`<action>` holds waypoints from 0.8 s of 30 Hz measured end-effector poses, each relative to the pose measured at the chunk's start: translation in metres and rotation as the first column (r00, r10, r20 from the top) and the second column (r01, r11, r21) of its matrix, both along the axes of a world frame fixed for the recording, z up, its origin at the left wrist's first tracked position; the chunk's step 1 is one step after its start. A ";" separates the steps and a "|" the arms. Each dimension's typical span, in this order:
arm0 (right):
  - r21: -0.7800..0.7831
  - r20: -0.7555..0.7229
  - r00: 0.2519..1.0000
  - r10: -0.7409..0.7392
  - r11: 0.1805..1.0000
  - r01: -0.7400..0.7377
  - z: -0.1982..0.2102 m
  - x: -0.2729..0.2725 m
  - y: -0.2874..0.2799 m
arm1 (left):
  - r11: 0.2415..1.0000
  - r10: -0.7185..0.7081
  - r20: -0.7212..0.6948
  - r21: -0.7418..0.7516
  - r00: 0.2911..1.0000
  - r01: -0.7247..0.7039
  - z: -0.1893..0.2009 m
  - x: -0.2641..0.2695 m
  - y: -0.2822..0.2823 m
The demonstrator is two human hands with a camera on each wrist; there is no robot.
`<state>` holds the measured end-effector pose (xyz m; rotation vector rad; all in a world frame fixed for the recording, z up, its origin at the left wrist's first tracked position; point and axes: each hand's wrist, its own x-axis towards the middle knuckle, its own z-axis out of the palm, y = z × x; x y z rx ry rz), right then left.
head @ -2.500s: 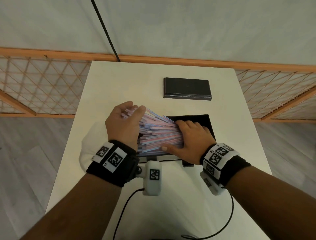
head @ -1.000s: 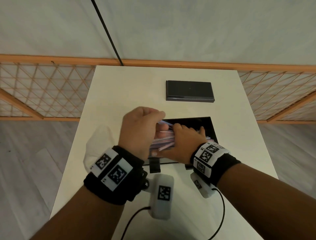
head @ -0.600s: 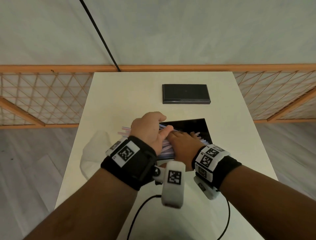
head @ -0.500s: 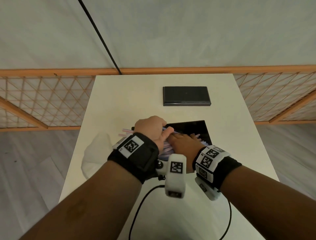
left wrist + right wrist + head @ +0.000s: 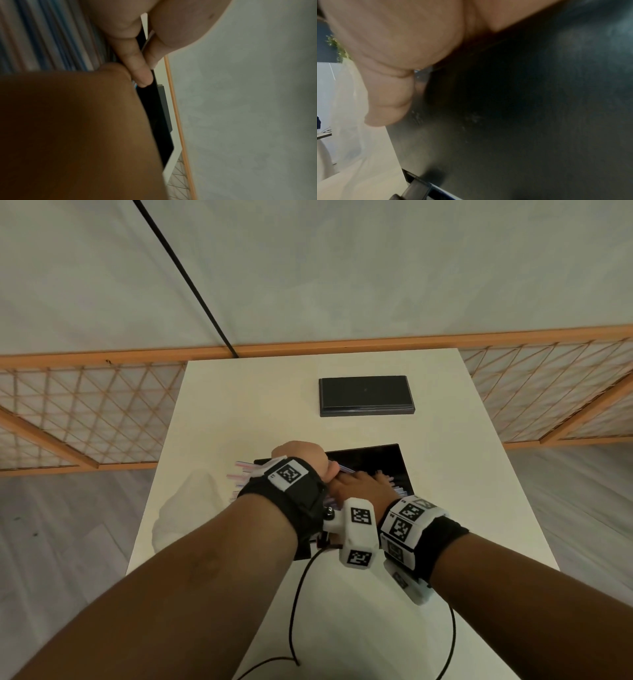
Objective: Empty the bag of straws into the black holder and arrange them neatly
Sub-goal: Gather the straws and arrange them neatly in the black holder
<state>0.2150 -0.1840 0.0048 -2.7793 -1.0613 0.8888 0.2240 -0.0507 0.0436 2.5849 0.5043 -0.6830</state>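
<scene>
The black holder stands open in the middle of the white table. A bundle of pink, blue and white straws lies across it, the left ends sticking out past its left side. My left hand curls over the bundle's left part and grips it. My right hand lies flat on top of the straws inside the holder. In the left wrist view the straws run beside my fingers. In the right wrist view my thumb rests against the holder's front wall.
The holder's black lid lies flat at the back of the table. A crumpled clear bag sits at the table's left edge. An orange lattice fence runs behind the table. Black cables hang from my wrists.
My left hand has tipped over and brought the bundle down from a raised slant into the holder. The right hand stayed on the straws, pressing them lower.
</scene>
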 end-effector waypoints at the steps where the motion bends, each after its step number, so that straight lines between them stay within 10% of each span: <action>1: 0.005 0.001 1.000 -0.003 1.000 0.003 0.000 -0.001 0.000 | 0.994 0.083 0.024 -0.067 0.996 -0.081 -0.001 0.001 -0.001; 12: 0.228 -0.041 0.991 -0.130 0.964 0.136 0.008 -0.006 -0.010 | 0.831 0.537 0.330 -0.365 0.776 -0.420 0.013 -0.023 -0.001; 24: 0.388 -0.103 0.960 -0.259 0.879 0.279 0.018 -0.009 -0.021 | 0.719 0.590 0.327 -0.629 0.738 -0.296 0.048 -0.060 0.035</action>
